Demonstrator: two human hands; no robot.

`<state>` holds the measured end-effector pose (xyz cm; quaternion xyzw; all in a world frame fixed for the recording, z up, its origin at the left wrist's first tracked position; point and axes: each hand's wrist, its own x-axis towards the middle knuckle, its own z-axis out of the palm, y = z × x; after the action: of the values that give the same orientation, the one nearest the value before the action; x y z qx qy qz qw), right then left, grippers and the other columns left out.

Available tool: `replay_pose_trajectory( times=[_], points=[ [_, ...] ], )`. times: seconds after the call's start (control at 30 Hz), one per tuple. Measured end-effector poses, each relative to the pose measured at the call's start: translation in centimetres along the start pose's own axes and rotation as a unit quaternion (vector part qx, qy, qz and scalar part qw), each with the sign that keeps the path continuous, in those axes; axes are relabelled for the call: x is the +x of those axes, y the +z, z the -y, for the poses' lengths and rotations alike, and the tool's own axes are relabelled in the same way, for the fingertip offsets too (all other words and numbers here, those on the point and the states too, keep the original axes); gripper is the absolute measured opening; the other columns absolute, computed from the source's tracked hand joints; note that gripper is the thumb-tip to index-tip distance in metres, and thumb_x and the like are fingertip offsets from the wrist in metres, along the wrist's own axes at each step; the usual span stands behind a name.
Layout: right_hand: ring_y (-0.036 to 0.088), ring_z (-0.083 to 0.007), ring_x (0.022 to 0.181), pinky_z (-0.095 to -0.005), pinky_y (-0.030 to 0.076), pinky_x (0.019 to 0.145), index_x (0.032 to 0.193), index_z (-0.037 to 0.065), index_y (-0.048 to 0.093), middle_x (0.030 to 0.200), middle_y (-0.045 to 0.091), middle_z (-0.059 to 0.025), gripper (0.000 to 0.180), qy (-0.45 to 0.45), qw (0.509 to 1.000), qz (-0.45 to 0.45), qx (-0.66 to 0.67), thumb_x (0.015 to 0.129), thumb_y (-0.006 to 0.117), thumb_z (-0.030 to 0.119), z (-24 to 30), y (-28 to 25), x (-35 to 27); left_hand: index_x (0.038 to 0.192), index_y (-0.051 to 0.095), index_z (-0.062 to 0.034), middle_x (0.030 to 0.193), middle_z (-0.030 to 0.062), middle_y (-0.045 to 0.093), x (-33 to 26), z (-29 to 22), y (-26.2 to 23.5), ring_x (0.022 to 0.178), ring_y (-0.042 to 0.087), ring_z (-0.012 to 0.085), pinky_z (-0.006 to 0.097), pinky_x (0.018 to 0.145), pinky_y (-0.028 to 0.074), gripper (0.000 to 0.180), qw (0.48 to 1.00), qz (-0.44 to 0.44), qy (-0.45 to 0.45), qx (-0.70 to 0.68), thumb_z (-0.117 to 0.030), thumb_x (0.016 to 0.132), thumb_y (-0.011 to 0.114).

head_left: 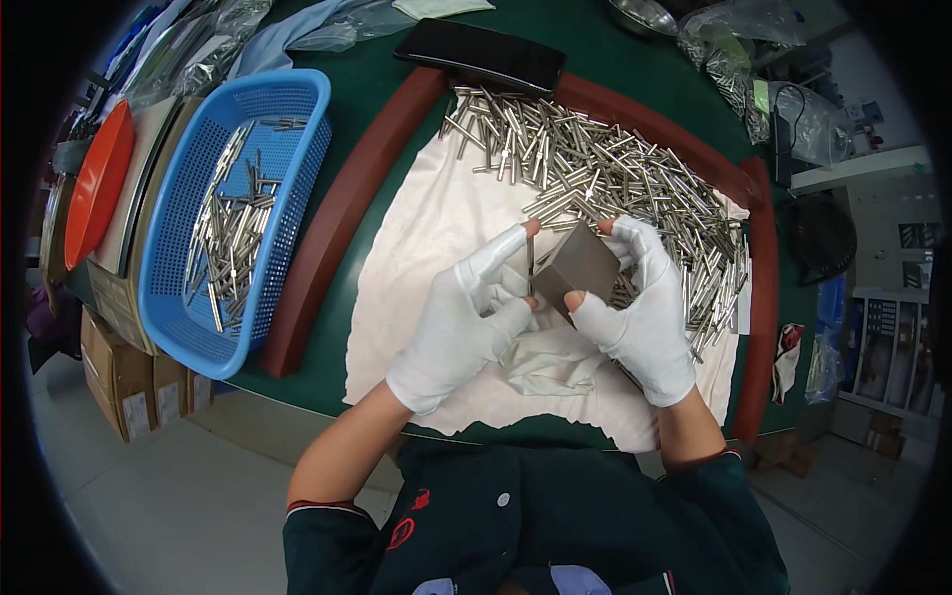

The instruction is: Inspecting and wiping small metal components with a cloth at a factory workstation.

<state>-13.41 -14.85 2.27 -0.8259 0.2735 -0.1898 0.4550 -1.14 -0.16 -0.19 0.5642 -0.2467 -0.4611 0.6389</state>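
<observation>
White gloves with bare fingertips cover both hands over a pale cloth (397, 288). My left hand (461, 317) pinches a slim metal pin (531, 260) upright between thumb and index finger. Just right of it, my right hand (640, 307) grips a dark grey block (580, 260) by its edges, tilted with one corner toward me. Whether pin and block touch, I cannot tell. Beyond and to the right lies a large heap of loose metal pins (635, 178). A crumpled white cloth (550, 367) rests under my hands.
Brown bars (342, 228) border the cloth on the green table. At left stands a blue perforated basket (317, 109) with more pins, beside an orange-red dish (99, 183). A black phone-like slab (481, 55) lies on the far bar; plastic bags (754, 25) sit far right.
</observation>
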Motion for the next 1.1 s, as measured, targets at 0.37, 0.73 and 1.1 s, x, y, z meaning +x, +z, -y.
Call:
replay_pose_trajectory(
  times=[0.37,0.73,1.1],
  points=[
    [0.061,-0.0296,0.091,-0.0390,0.048,0.083,0.113,-0.001,0.055,0.101,0.061,-0.0171,0.064,-0.004,0.998,-0.007,-0.064,0.060,0.081,0.025,0.3,0.4,0.1,0.138,0.051,-0.0134,0.083,0.0010,0.058,-0.3,1.5,0.4,0.065,0.050,0.0045,0.020,0.062,0.045,0.063,0.986,-0.054,0.112,0.113,0.010,0.079,0.055],
    [0.062,-0.0292,0.091,-0.0378,0.049,0.082,0.111,-0.002,0.055,0.101,0.062,-0.0156,0.065,-0.032,0.998,0.011,-0.046,0.059,0.081,0.025,0.4,0.4,0.1,0.139,0.050,-0.0132,0.081,-0.0013,0.055,-0.2,1.8,0.5,0.066,0.049,0.0037,0.019,0.060,0.044,0.066,0.994,-0.042,0.080,0.066,0.012,0.078,0.053],
    [0.064,-0.0273,0.092,-0.0350,0.050,0.083,0.110,-0.003,0.055,0.100,0.062,-0.0170,0.063,-0.064,0.997,0.027,-0.029,0.059,0.081,0.022,0.1,0.3,-0.3,0.138,0.051,-0.0136,0.081,-0.0021,0.054,-0.2,1.8,0.6,0.066,0.049,0.0031,0.018,0.060,0.043,0.064,0.994,-0.041,0.083,0.061,0.011,0.078,0.054]
  ],
)
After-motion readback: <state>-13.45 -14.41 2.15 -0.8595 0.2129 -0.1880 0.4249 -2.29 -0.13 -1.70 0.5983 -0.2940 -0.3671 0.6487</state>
